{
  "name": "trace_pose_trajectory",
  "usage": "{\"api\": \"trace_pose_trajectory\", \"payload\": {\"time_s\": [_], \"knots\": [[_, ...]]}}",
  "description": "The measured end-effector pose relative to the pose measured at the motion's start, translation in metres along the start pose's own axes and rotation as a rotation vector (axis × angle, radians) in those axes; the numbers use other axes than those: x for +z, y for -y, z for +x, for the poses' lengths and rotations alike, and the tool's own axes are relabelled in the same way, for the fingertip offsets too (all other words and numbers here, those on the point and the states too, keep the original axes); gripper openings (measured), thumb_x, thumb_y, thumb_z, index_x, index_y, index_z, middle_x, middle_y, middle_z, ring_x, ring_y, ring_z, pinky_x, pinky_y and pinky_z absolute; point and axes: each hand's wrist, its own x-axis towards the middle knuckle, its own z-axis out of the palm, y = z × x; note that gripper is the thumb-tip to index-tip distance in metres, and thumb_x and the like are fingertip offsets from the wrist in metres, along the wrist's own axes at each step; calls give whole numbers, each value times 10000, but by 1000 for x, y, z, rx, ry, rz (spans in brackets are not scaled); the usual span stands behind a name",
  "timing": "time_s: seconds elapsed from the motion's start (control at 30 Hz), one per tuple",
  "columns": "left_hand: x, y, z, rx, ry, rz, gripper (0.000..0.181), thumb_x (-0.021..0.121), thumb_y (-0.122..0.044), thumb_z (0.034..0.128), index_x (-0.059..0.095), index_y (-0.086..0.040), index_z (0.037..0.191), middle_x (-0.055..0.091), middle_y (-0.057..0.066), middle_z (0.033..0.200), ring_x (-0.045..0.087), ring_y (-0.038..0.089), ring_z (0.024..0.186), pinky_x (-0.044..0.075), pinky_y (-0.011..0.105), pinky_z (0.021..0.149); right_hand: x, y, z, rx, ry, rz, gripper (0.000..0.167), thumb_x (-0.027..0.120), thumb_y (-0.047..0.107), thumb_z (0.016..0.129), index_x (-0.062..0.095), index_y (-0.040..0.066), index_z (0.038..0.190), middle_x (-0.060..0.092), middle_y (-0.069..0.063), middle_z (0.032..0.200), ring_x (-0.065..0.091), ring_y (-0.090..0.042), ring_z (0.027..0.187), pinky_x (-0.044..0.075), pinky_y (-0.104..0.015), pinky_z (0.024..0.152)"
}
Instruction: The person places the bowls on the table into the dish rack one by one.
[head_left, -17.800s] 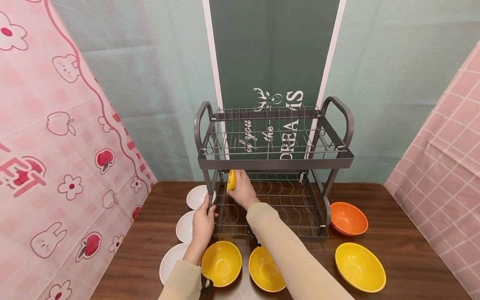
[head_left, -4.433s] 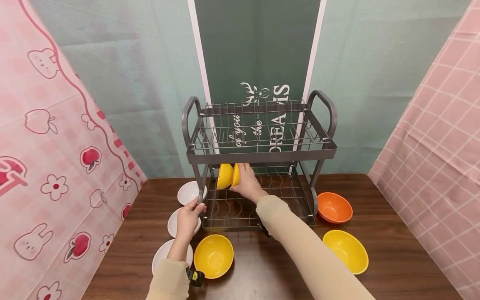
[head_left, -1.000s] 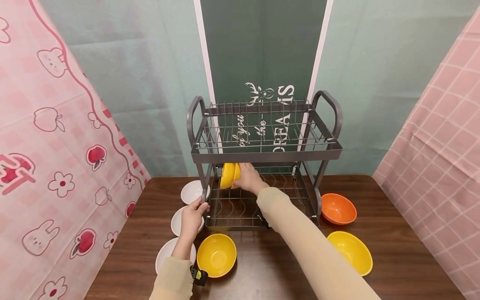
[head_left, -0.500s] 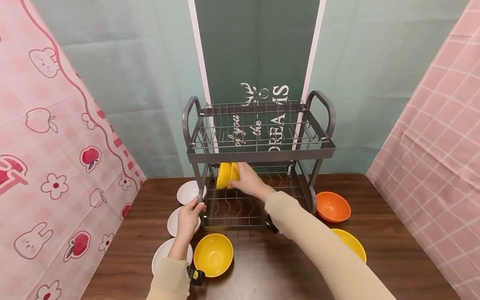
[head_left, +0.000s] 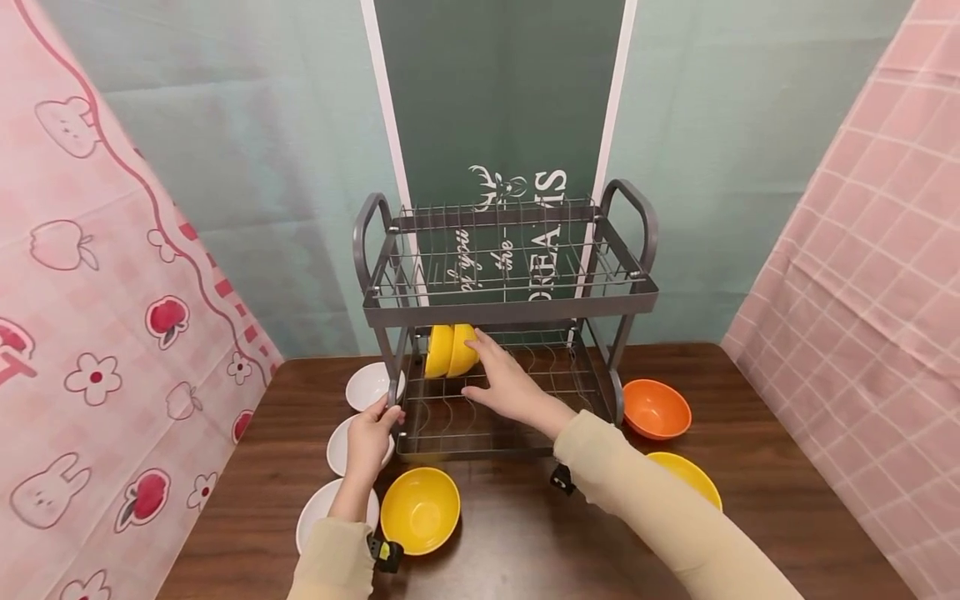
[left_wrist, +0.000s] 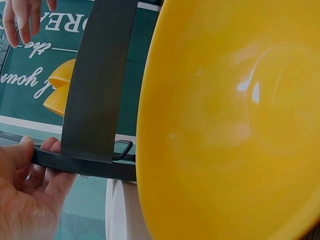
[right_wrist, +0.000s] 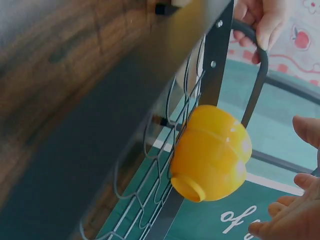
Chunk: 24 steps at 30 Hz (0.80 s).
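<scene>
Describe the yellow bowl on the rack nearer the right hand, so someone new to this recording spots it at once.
On the wooden table stands a dark two-tier rack. Toward the left end of its lower tier, two yellow bowls lie tipped side by side. The right bowl is the one: it is nearer the right hand, while its twin sits further left.
</scene>
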Motion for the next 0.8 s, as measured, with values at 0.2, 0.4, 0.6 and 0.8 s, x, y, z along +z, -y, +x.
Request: {"api": "trace_pose_trajectory", "payload": {"time_s": [0.2, 0.4, 0.6, 0.8], "knots": [[-1, 1, 0, 3, -3, -11, 295, 571, -102, 901, 625, -6, 1175, 699, 199, 844, 614, 293, 915, 433, 436, 953, 6, -2, -27, 7, -20, 34, 704, 667, 294, 840, 315, 156, 1434, 112, -18, 1567, 254, -275, 1400, 284, -500, 1104], [-1, 2, 0, -6, 1, -12, 311, 571, -121, 905, 615, -6, 1190, 701, 195, 852, 622, 284, 908, 433, 438, 956, 18, -14, -62, 19, -47, 37, 678, 678, 270, 831, 352, 138, 1411, 154, -49, 1557, 270, -293, 1390, 294, -525, 1086], [0, 2, 0, -6, -4, -17, 306, 574, -111, 901, 618, -7, 1186, 701, 190, 842, 628, 265, 877, 438, 427, 951, 24, -27, -94, 46, -55, 27, 686, 690, 283, 821, 363, 139, 1406, 172, -43, 1553, 257, -285, 1397, 264, -545, 1095], [-1, 0, 0, 6, -12, -16, 301, 576, -100, 898, 620, 8, 1175, 696, 206, 842, 622, 303, 893, 434, 442, 949, 24, -39, -117, 60, -95, 17, 681, 707, 264, 806, 388, 121, 1390, 201, -64, 1544, 292, -295, 1382, 243, -574, 1091]]}}
